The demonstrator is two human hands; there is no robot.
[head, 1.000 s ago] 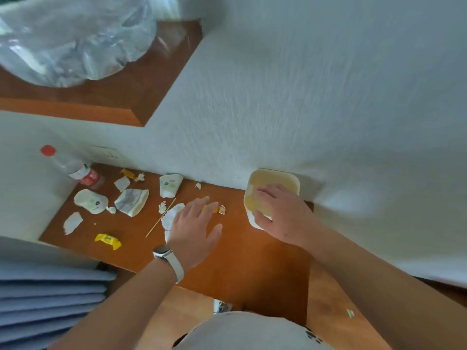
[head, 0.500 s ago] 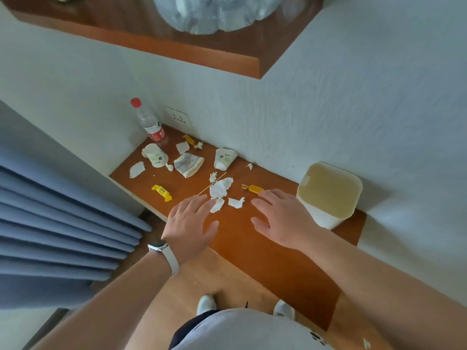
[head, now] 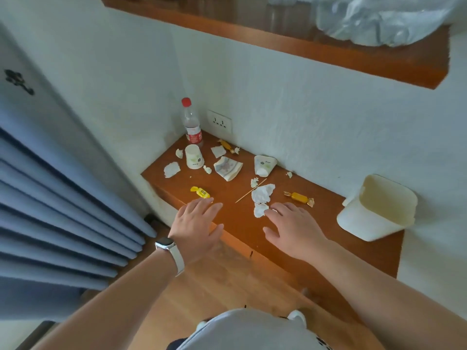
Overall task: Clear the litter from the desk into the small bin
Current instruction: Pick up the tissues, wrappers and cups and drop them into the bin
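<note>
Litter is scattered over the wooden desk (head: 242,223): crushed paper cups (head: 194,156) (head: 264,164), a flattened cup (head: 228,168), torn tissue scraps (head: 262,194) (head: 171,169), a wooden stick (head: 250,194), and yellow and amber candy wrappers (head: 200,192) (head: 298,197) (head: 227,146). The small cream bin (head: 379,208) stands open at the desk's right end. My left hand (head: 197,223) hovers flat over the front edge, fingers spread, holding nothing. My right hand (head: 290,226) is open, its fingertips touching a small tissue scrap (head: 260,210).
A clear plastic bottle (head: 191,125) with a red cap stands in the back left corner beside a wall socket (head: 219,121). A wooden shelf (head: 303,41) with a clear plastic bag (head: 379,18) overhangs the desk. Blue curtains (head: 63,210) hang at the left.
The view has swung left and pulled back. My right hand left the bin and moved left to the tissue scraps. My left hand drew back toward the desk's front edge.
</note>
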